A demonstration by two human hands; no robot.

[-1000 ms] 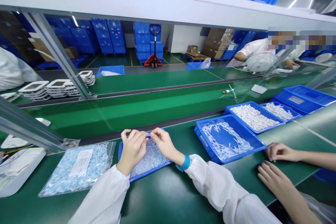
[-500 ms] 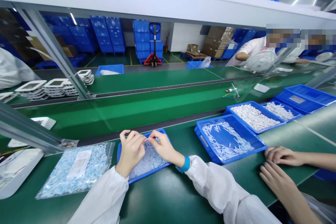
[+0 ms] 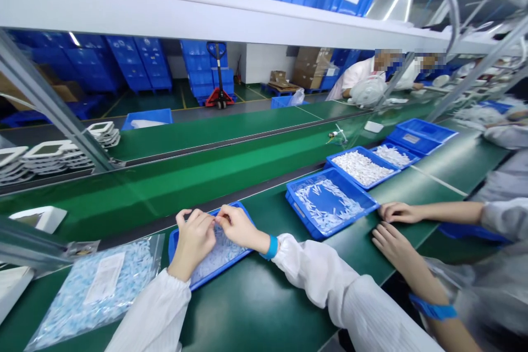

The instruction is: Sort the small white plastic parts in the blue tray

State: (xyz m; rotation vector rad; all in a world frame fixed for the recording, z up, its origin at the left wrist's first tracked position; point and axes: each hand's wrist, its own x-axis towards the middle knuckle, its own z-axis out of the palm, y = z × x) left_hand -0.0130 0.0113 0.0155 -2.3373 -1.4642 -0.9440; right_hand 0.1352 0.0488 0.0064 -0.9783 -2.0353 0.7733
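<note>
Blue plastic tray [image 3: 220, 271], holding small pale pieces [image 3: 225, 248], sits on the green tabletop [image 3: 251, 308] below the left hand [image 3: 193, 239] and right hand [image 3: 239, 228]. Both are narrowed to a pinch, fingertips close together; whether they grip a piece cannot be told. Clear bag [image 3: 134, 269] lies left; second tray [image 3: 325, 199] stands right.

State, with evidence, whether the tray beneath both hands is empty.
Not empty: small pale pieces lie inside the tray, partly hidden by left hand and right hand.
</note>
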